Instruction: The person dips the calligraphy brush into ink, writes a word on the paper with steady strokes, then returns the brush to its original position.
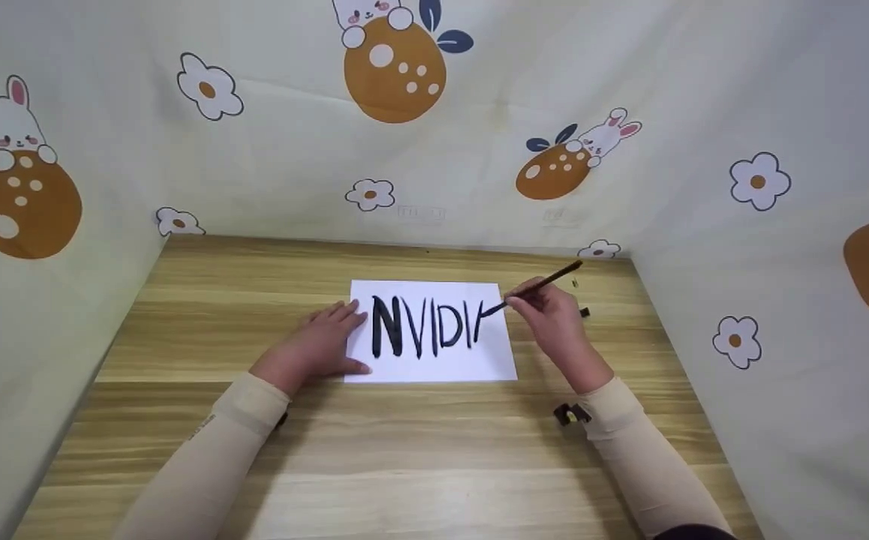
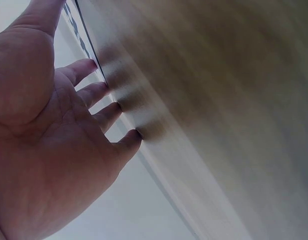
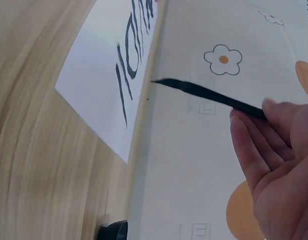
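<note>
A white sheet of paper (image 1: 434,371) lies on the wooden table, bearing black brush strokes that read "NVIDI" and a slanted line; the N is thickest. Along its left edge my left hand (image 1: 318,341) rests with fingers spread, thumb and fingertips on the paper. The left wrist view shows that palm (image 2: 59,145) and its extended fingers. My right hand (image 1: 551,319) pinches a dark slender paintbrush (image 1: 543,280) beside the sheet's right edge. In the right wrist view the pointed black bristles of the brush (image 3: 193,90) appear off the paper; their exact height I cannot tell.
A small black object (image 3: 114,231), its kind unclear, sits on the table by the right hand. Printed cloth (image 1: 277,165) with rabbits and flowers walls the table at the back and both sides. Bare wood (image 1: 404,465) spreads in front of the paper.
</note>
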A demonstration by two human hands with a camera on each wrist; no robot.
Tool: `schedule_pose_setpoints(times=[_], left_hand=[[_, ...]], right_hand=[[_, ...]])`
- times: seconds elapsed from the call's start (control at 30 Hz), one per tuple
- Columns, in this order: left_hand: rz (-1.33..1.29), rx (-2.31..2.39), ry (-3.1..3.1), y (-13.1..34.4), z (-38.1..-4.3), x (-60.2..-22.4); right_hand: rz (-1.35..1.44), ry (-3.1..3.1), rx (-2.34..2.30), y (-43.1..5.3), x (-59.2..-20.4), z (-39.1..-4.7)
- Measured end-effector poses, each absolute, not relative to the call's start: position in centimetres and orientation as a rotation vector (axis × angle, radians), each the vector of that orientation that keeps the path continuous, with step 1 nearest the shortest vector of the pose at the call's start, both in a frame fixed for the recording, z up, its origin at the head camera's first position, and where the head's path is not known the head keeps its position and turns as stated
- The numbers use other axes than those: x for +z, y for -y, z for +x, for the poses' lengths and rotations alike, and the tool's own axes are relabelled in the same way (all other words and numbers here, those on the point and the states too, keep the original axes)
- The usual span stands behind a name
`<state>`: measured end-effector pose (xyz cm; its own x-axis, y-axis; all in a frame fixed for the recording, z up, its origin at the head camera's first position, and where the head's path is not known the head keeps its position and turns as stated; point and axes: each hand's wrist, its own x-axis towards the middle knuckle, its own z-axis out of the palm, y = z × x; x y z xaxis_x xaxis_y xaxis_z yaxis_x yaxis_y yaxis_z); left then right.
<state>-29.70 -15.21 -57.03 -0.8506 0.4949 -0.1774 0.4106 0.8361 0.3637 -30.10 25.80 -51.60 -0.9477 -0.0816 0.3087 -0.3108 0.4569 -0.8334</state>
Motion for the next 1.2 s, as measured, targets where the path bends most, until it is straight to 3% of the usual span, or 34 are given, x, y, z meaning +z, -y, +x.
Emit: schedule_pose_setpoints(times=[0.4,1.2], left_hand=[[0.681,0.451,-2.758,15.2,-29.6,-56.9],[0.698,0.459,-2.768,15.2,-29.7,-56.8]], right_hand=[[0.143,2.432,1.534,-26.3,-53.5,-32.4],[0.154,2.443,1.457,-26.3,-54.8,-32.9]])
